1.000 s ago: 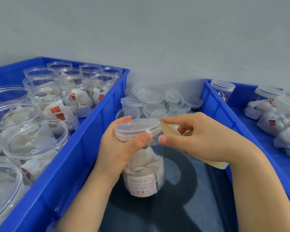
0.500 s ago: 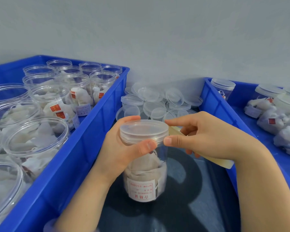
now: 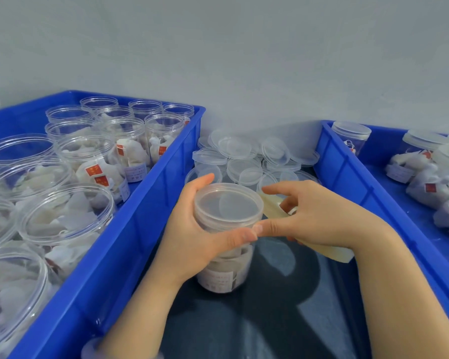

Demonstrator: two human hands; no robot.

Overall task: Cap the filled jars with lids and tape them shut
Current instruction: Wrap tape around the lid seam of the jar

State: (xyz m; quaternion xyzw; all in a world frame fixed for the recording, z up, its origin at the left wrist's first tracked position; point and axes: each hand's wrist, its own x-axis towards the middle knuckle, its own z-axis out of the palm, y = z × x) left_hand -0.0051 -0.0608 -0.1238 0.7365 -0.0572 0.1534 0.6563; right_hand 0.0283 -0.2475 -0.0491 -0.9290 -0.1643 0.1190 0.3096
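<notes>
Head view. The jar [image 3: 226, 270] stood on the dark worktop [image 3: 270, 320] between the left crate [image 3: 145, 229] and the right crate [image 3: 347, 177], with white packets inside and its lid [image 3: 228, 206] on. The left hand [image 3: 192, 229] gripped it at the neck, thumb across the front and fingers curled behind the rim. The right hand [image 3: 314, 218] held a yellowish tape strip [image 3: 272, 208], its end lying against the lid's right side. That hand's index finger and thumb reached for the rim, and its thumb tip touched the left thumb.

Risks, as we judged them:
- We could not tell whether the lid was fully seated. Taping over a raised edge would leave a gap.
- The left thumb lay across the seam, so the strip could stick to skin, or skip that stretch.
- A slack strip could crease or fold on itself.
- Pulling it taut could tip the jar toward the spare lids [image 3: 244, 161] behind it.
</notes>
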